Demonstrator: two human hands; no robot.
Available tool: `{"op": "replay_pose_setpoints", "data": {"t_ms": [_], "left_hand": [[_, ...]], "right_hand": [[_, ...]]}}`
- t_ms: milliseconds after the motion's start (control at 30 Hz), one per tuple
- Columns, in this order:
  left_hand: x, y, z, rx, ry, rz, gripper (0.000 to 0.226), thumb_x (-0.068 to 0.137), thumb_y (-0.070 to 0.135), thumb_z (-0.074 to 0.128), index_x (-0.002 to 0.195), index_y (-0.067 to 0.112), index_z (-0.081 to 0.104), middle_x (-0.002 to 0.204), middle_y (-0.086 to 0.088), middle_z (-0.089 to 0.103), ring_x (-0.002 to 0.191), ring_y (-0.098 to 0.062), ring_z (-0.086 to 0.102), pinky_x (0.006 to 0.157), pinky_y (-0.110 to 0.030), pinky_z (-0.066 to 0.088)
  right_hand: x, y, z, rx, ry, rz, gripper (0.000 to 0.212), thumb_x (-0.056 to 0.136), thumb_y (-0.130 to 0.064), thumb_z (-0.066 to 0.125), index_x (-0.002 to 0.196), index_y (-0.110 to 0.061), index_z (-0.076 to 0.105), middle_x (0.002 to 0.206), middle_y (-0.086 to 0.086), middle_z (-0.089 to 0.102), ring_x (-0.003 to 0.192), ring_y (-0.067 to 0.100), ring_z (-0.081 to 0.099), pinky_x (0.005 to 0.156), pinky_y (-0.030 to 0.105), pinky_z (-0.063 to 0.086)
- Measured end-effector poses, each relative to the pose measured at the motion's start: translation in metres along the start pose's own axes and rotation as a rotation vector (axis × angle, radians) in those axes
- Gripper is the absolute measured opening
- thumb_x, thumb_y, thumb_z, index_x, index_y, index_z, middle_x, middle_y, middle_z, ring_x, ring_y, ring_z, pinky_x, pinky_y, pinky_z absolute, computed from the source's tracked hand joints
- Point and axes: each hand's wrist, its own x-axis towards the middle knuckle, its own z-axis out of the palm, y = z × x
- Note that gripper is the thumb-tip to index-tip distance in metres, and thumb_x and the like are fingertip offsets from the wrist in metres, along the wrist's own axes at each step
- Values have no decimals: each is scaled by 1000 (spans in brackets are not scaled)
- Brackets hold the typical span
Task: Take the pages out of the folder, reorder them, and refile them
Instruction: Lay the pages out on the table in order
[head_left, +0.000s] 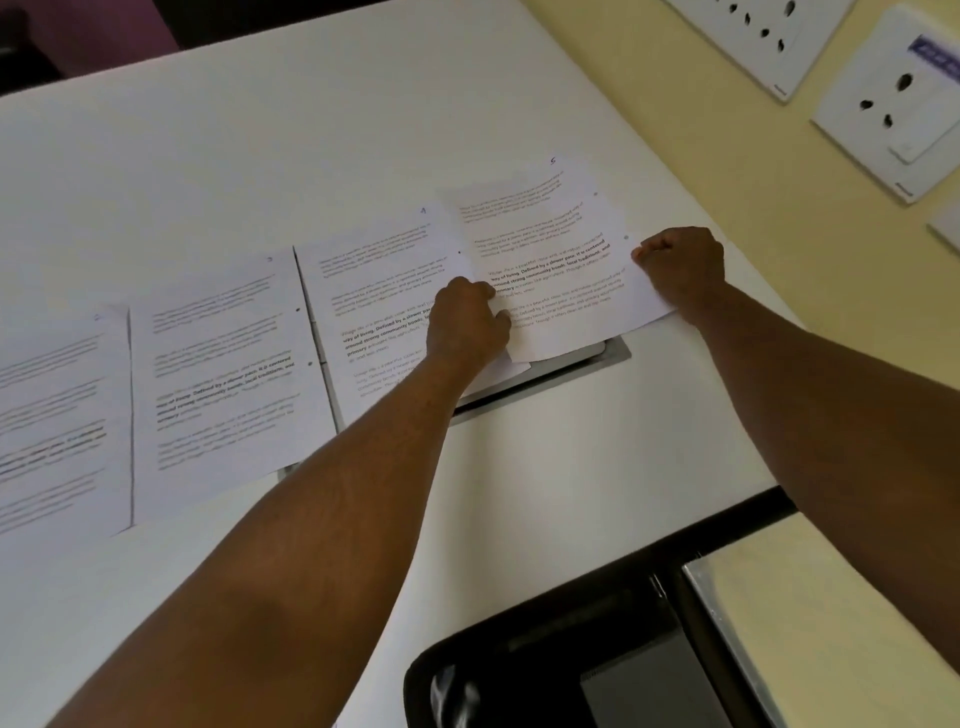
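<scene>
Several printed pages lie in a row across the white table (260, 156). The rightmost page (561, 249), marked 5 at its top, is held at both sides. My left hand (467, 325) pinches its left edge, and my right hand (683, 267) pinches its right edge with curled fingers. To its left lie the page marked 4 (374, 306), then another page (223, 374), and one more page (52, 421) at the far left. No folder shows in this view.
A grey metal cable hatch (571, 371) is set into the table under the held page. A black chair (545, 660) stands at the table's front edge. Wall sockets (893, 104) sit on the yellow wall at the right.
</scene>
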Motion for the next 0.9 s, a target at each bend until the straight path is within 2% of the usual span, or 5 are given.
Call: {"op": "replay_pose_setpoints", "data": {"t_ms": [200, 367, 600, 733, 900], "left_hand": [[1, -7, 7, 89, 17, 54, 44, 90, 35, 62, 128, 13, 59, 123, -10, 50, 119, -25, 45, 93, -38, 46], [-25, -7, -3, 85, 86, 89, 46, 94, 35, 54, 136, 15, 52, 128, -11, 52, 120, -26, 45, 92, -36, 43], [-125, -29, -40, 3, 126, 109, 34, 93, 28, 58, 123, 12, 63, 113, -8, 59, 106, -22, 52, 82, -31, 47], [-206, -49, -72, -51, 155, 49, 29, 92, 28, 59, 117, 14, 66, 105, -4, 61, 97, -17, 57, 77, -26, 44], [-310, -88, -115, -54, 205, -39, 25, 92, 25, 60, 113, 14, 69, 95, -3, 62, 82, -7, 50, 74, -20, 36]], "right_hand": [[8, 9, 7, -153, 50, -48, 24, 89, -29, 64, 95, -7, 72, 106, 9, 71, 102, 27, 64, 82, 24, 41], [-27, 0, 7, -301, 147, -59, 38, 95, -37, 53, 121, -11, 61, 123, 12, 61, 117, 32, 51, 94, 39, 42], [-143, -22, 20, -91, 213, -292, 25, 94, -29, 58, 105, -10, 69, 103, 8, 70, 95, 30, 59, 82, 34, 42], [-237, -35, 25, 39, 138, -357, 14, 92, -22, 60, 93, -12, 70, 91, 3, 69, 86, 23, 59, 74, 24, 38], [-357, -46, 31, 97, -31, -351, 18, 95, -20, 56, 106, -12, 68, 99, 1, 68, 92, 21, 58, 81, 27, 45]]}}
